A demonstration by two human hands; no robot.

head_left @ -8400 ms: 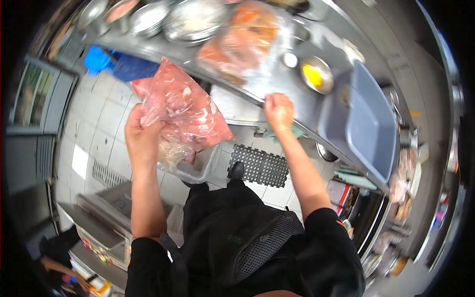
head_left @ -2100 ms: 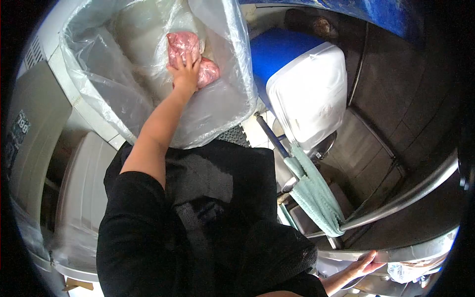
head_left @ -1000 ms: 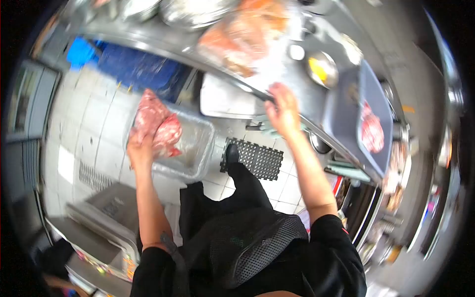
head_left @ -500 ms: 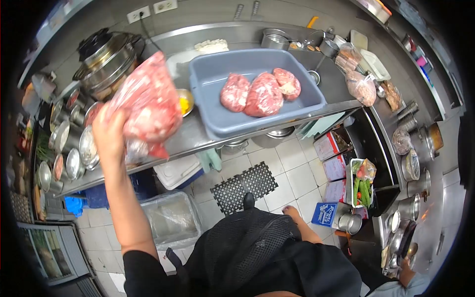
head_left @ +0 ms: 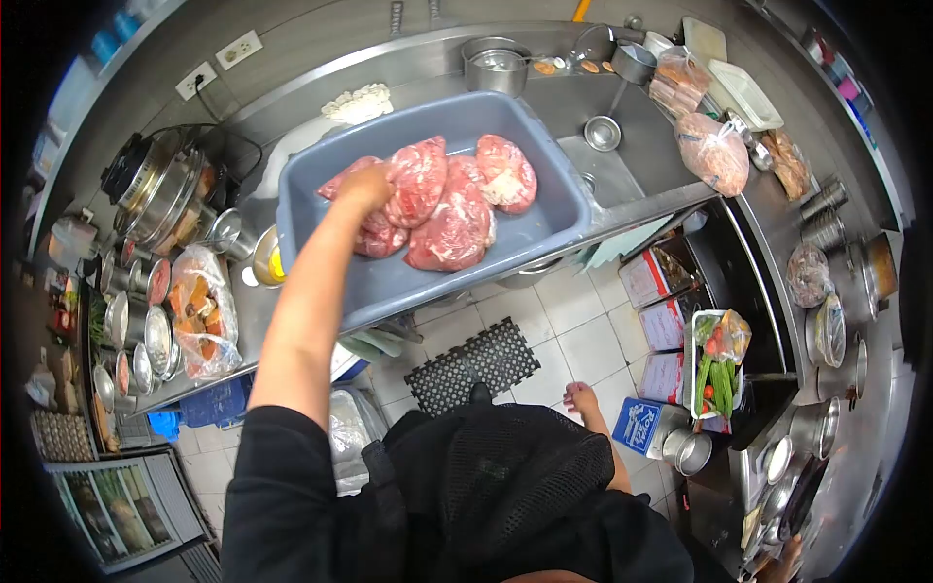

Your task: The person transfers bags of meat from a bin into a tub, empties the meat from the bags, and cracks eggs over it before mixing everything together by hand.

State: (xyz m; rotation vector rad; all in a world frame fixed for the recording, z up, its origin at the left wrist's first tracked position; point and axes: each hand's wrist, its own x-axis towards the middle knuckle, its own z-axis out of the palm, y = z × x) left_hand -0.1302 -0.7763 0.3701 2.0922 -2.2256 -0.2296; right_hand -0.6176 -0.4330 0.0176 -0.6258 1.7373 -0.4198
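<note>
My left hand reaches into a grey-blue plastic tub on the steel counter. Its fingers are closed on a clear plastic bag of raw meat, which rests among other bags of meat in the tub. Close against it lie a large bag of meat in the middle and a smaller bag of meat to the right. Part of another bag shows beneath my left wrist. My right hand hangs low at my side above the tiled floor, holding nothing, its fingers loosely apart.
Left of the tub are a metal bowl and a plastic bag of orange-brown pieces. A sink with a ladle lies right. A vegetable basket stands beside boxes. Another person's hand shows lower right.
My left hand has brought the bag of meat from above the left counter rightward and down into the tub. The view has shifted, and my right hand still hangs at my side.
</note>
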